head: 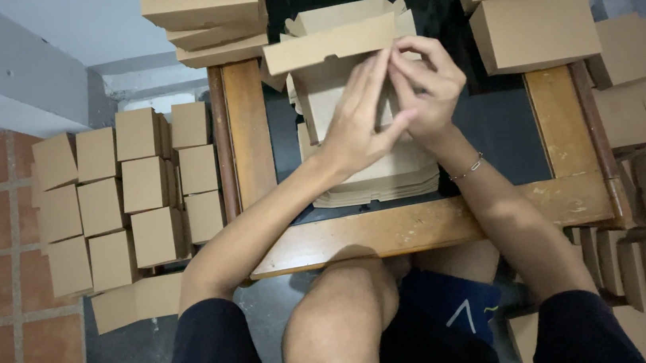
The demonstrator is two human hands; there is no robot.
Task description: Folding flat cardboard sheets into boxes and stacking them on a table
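Above the flat stack [375,184], both hands' fingers [366,93] pinched shut on a half-folded cardboard box [325,45].

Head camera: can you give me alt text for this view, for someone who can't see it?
Seen from above, a person's left hand and right hand fold a flat cardboard box over a stack of unfolded blanks on a wooden-framed table. Finished boxes fill the floor on both sides.

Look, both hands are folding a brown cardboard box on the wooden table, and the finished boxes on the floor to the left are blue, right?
Not quite. The finished boxes on the floor to the left are brown cardboard, not blue, as the head view shows. The rest holds: the left hand and right hand are both on a brown cardboard box over the wooden table.
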